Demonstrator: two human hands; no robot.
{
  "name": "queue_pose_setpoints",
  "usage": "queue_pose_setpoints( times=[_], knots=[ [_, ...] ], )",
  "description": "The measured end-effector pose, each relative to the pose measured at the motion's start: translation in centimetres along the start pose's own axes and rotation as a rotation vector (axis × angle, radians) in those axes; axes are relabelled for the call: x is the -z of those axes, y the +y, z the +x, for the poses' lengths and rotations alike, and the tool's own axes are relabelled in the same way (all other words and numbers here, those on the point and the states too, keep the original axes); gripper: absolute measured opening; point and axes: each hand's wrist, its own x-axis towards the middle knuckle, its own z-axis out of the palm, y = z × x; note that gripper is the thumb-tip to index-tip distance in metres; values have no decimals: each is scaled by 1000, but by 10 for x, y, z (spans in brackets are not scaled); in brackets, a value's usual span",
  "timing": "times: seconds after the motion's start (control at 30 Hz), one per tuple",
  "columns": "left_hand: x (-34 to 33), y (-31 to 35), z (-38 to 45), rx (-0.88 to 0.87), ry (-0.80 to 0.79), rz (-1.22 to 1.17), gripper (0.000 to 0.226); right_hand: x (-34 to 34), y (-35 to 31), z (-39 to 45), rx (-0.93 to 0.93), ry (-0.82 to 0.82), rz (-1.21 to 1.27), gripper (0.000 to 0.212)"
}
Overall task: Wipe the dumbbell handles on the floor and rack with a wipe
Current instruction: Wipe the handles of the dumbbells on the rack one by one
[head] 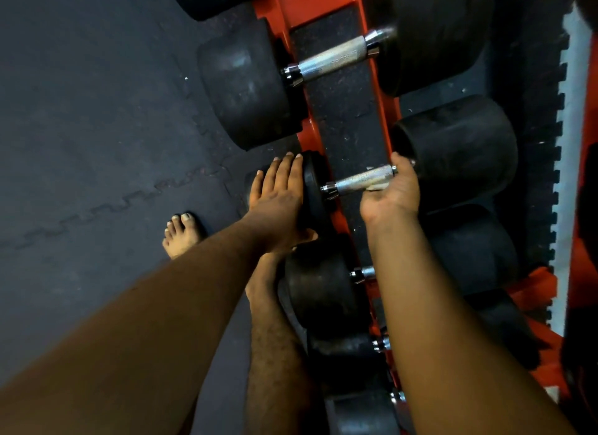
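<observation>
Left hand [278, 188] lies flat, fingers straight, on black rubber dumbbell head [312, 192] at frame centre. Knurled chrome dumbbell handle [362, 179] spans orange steel rack [323, 7]. Right hand [393, 188] curls around handle's right end, pinching pale wipe [377, 186].

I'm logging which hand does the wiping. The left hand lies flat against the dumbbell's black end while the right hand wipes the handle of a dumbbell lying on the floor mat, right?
Not quite. The dumbbell sits on the orange rack, not on the floor mat. The head view shows it. The rest holds: the left hand lies flat against its black end and the right hand curls round the handle with a pale wipe.
</observation>
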Motion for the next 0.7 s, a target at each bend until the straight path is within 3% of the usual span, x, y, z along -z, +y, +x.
queue_pose_setpoints(
  times=[0.27, 0.4, 0.47, 0.63, 0.7],
  knots=[
    [-2, 0, 1, 13, 6, 11, 144, 0, 12, 1, -5, 86, -63, 21],
    [1, 2, 0, 17, 4, 15, 145, 0, 41, 10, -135, -18, -184, 13],
    [2, 2, 0, 12, -2, 19, 145, 3, 51, 12, -170, -45, -251, 20],
    [-1, -1, 0, 6, 7, 14, 144, 13, 35, 16, -47, -39, -68, 9],
    [0, 0, 0, 3, 3, 14, 144, 21, 48, 9, -18, -38, -277, 17]
  ],
)
